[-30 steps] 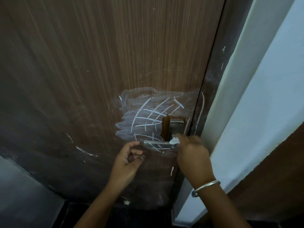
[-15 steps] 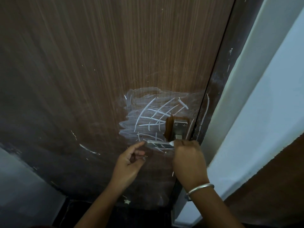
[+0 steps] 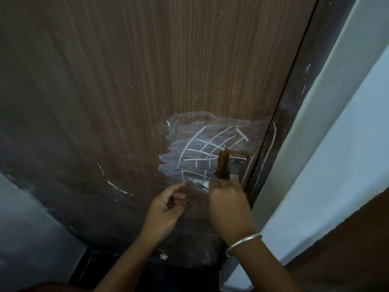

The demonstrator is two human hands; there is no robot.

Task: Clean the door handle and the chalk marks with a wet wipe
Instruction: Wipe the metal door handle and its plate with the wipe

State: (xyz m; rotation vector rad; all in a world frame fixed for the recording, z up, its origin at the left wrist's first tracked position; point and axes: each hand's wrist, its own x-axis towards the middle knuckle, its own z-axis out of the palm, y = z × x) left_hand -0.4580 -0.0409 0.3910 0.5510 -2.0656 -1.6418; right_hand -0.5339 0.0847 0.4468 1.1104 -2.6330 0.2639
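Door handle point(image 3: 199, 183), lower centre of the frame — the right hand point(image 3: 229, 204) grips a wipe point(image 3: 207, 183) against it, fingers curled; the left hand point(image 3: 166, 211) hovers just beside, loosely curled, empty.

Wood-grain matt door point(image 3: 147, 81); brushed metal handle point(image 3: 200, 183).

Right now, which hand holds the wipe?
The right hand, with the silver bangle, holds the white wet wipe on the metal handle; the left hand is empty.
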